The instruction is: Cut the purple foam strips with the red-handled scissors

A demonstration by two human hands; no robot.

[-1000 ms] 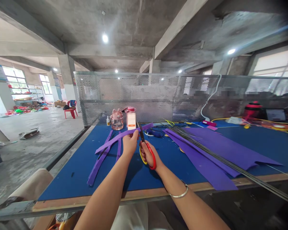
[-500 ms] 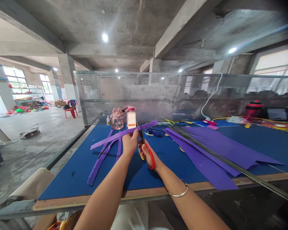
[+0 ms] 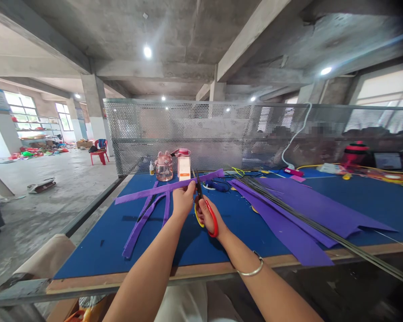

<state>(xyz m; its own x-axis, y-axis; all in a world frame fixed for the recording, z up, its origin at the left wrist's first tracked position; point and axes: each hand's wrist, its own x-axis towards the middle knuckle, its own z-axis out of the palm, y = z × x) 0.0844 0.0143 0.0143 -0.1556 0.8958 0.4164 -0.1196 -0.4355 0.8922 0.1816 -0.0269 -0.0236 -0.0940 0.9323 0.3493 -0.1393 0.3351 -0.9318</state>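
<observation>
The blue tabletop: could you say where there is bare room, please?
Largely bare: front left, between the loose purple strips and wooden edge; also between the right hand and purple sheets. Crowded: the back, around the bottles.

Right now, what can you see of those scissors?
The scissors have dark, metallic-looking blades and two plastic-looking handle loops, one red, one yellow. The right hand grips the loops above the blue table, with the blades pointing forward, crossing the purple strip in view; whether they touch it is unclear.
</observation>
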